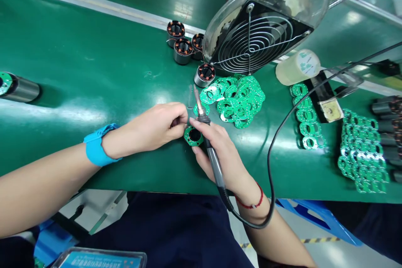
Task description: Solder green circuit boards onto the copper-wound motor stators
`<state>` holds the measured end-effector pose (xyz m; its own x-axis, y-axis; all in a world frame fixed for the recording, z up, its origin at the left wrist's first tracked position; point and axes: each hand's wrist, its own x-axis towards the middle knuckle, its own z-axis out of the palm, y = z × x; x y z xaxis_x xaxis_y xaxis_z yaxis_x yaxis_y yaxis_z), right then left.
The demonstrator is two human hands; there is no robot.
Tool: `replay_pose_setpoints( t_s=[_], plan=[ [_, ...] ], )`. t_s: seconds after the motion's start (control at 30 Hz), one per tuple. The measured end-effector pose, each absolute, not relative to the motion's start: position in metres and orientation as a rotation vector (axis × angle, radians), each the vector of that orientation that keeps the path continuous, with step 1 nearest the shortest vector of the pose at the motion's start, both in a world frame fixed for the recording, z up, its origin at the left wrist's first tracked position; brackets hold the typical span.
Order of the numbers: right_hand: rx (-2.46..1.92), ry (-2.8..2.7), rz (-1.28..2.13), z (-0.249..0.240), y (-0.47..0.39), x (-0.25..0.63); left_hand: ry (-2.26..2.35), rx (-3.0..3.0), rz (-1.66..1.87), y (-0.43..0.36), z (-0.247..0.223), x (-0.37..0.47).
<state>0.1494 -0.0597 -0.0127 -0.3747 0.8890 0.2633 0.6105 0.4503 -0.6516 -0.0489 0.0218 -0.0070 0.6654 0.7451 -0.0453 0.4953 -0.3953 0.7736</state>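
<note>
At the far left a metal cylinder [27,89] lies on its side on the table [94,50]; it looks heavy and smooth, and would likely roll. The left hand [150,127] is narrow, thumb and finger pinched beside the ring board [187,135]; whether a fine wire is between them, I cannot tell. That board sits between both hands near the table's front edge, likely light, stiff and best taken by its rim, clear of the pads. The right hand [224,150] holds the soldering iron [215,165], its metal tip pointing away; the grip is the safe part, as the tip may be hot. Beyond stand wound cores [206,73], their thin wires probably easily bent, and loose boards [245,100] beneath the fan [251,44]. The black cord [269,167] loops over the right forearm and could drag.
</note>
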Motion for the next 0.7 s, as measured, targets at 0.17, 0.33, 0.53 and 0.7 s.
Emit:
replay_pose_setpoints(
  t_s=[0.17, 0.33, 0.53, 0.7],
  plan=[
    [-1.295, -1.999, 0.608, -0.024, -0.060, 0.153, 0.965, 1.997, 0.317, 0.018, -0.004, -0.048],
    [-1.298, -1.861, 0.552, -0.035, -0.061, 0.157, 0.941, 2.025, 0.210, 0.012, -0.005, -0.043],
    [-1.310, -1.731, 0.691, -0.041, -0.065, 0.157, 0.944, 2.069, 0.235, 0.010, -0.007, -0.039],
    [-1.318, -1.712, 0.718, -0.040, -0.065, 0.157, 0.905, 2.103, 0.207, 0.010, -0.008, -0.041]
  ],
)
